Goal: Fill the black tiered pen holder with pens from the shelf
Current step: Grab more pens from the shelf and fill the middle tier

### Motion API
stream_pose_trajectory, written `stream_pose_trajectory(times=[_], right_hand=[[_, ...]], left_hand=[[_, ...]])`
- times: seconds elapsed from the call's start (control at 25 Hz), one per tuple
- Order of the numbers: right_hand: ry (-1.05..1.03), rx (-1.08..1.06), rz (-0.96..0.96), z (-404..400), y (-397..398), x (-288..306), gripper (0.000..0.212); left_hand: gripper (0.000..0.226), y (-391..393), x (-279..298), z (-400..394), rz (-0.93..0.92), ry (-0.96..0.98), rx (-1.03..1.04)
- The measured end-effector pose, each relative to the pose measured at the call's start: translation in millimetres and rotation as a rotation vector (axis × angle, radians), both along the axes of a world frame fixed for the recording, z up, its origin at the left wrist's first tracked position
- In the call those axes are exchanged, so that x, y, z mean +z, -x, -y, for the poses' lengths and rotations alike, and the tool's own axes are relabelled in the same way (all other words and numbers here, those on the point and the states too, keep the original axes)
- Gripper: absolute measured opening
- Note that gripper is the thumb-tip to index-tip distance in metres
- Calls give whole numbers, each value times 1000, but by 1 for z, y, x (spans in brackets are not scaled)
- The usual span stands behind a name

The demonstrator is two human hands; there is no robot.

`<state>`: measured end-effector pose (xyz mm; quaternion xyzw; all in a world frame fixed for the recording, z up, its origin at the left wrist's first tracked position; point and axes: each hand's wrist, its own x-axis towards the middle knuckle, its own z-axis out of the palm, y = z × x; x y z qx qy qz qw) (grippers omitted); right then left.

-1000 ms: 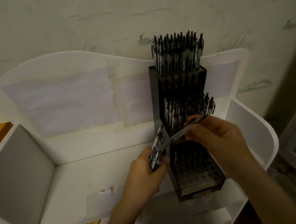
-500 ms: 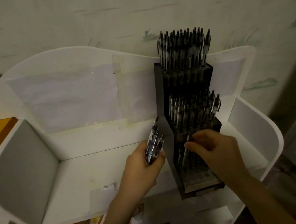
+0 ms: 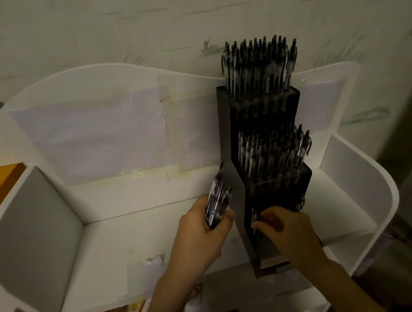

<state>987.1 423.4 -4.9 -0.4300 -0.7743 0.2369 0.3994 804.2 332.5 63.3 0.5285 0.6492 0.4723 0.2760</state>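
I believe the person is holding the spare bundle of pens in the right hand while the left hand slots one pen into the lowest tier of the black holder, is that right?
Not quite: the hands are swapped. In the head view, the left hand grips the spare bundle of pens beside the black holder, while the right hand works a pen into the lowest tier.

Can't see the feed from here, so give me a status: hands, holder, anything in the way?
Left hand grips a bundle of pens. Right hand pinches one pen at the pen holder's bottom tier. Upper two tiers full. Nothing in the way.
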Motion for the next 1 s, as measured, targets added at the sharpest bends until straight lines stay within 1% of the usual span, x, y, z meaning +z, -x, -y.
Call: stream_pose_trajectory(times=[0.2,0.32,0.36,0.44,0.52,0.6,0.68,0.76,0.92,1.0], right_hand=[[7,-15,19,-1,1,-2,22],[53,-23,23,3,-1,8,25],[66,-34,1,5,-3,15,27],[27,-72,-54,8,-6,31,27],[-4,-77,-142,11,-8,49,18],[124,7,-223,15,-5,65,10],[335,142,-251,21,2,77,10],[490,218,-328,26,10,81,9],[601,179,-432,26,12,84,9],[670,156,-519,22,8,87,11]], left_hand=[[13,-4,-2,-1,18,-1,-27],[16,-7,-4,-2,25,1,-42],[16,-8,-4,-2,21,2,-46],[16,-9,-5,-2,18,6,-50],[16,-11,-5,-3,21,9,-57],[16,-15,-5,-4,25,12,-72],[15,-19,-5,-6,29,13,-87],[13,-22,-6,-7,26,13,-101],[14,-24,-6,-7,21,13,-99],[16,-21,-4,-6,21,21,-92]])
